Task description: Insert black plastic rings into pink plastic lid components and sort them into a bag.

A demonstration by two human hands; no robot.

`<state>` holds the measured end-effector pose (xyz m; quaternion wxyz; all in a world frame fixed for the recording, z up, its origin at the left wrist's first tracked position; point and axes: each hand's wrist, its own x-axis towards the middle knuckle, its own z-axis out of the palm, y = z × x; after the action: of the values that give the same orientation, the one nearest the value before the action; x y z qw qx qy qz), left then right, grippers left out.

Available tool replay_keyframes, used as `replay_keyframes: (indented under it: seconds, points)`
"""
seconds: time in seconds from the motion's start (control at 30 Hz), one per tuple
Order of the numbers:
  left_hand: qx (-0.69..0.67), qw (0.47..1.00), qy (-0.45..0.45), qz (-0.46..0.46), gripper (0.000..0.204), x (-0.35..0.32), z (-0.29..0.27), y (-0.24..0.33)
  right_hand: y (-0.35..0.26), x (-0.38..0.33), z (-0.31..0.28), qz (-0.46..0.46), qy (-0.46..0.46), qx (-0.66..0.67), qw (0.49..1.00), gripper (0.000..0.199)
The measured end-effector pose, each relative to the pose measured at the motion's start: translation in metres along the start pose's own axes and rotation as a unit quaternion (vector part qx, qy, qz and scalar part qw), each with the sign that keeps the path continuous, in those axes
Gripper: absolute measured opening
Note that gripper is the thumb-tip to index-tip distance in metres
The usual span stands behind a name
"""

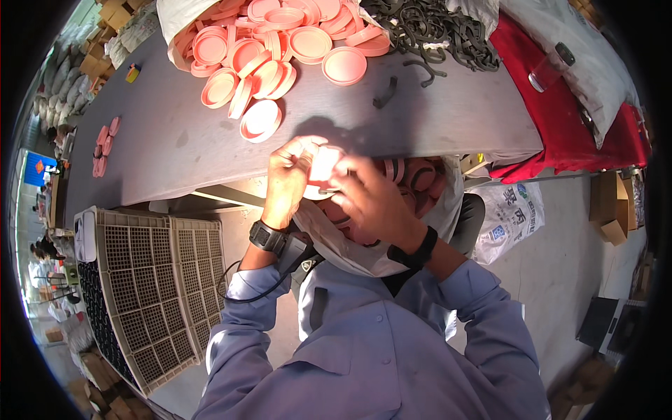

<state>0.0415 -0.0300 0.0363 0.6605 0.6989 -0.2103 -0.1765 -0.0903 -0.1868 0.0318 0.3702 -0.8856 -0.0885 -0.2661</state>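
Note:
Above the table's near edge, a pink round lid [324,166] is held up in bright light, partly blurred. My left hand [285,175] grips it from the left, fingers closed around its rim. On its other side, my right hand [378,194] pinches at the edge, with fingers slightly smeared by motion. Below both hands, a white sack [350,257] in my lap holds pink lids [420,178], some with dark bands. Whether the held lid has a dark band, I cannot tell.
A pile of pink lids [308,43] spills from a bag onto the grey table [168,126]. Black curved strips [448,31] lie heaped at the far right, two loose. A clear jar [551,68] rests on red cloth [521,63]. Plastic crates [150,280] stand at left.

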Motion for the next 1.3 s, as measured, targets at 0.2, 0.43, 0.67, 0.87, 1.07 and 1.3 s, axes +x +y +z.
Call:
replay_keyframes:
  seconds: [0.2, 0.43, 0.67, 0.87, 1.07, 1.3]
  points:
    - [-0.046, 0.999, 0.016, -0.017, 0.032, -0.001, 0.008, 0.007, 0.005, -0.004, 0.000, -0.097, 0.010, 0.027, 0.995, 0.028]
    - [-0.043, 0.998, 0.030, -0.027, 0.031, -0.010, 0.015, 0.004, 0.007, -0.008, -0.007, -0.120, -0.008, 0.009, 0.993, 0.021]
    - [-0.065, 0.997, 0.038, -0.016, 0.028, -0.011, 0.023, -0.001, 0.002, -0.009, -0.004, -0.098, 0.011, -0.023, 0.995, 0.014]
    - [-0.084, 0.989, 0.123, -0.022, 0.022, -0.025, 0.037, -0.018, 0.021, 0.001, -0.010, -0.113, -0.010, -0.090, 0.989, 0.003]
    - [-0.082, 0.985, 0.152, 0.008, 0.024, -0.047, 0.047, -0.045, 0.030, -0.012, -0.006, -0.083, -0.075, -0.068, 0.991, 0.011]
    - [-0.133, 0.983, 0.104, 0.078, 0.029, -0.065, 0.033, -0.033, -0.001, -0.026, -0.003, 0.084, 0.022, 0.152, 0.985, 0.048]
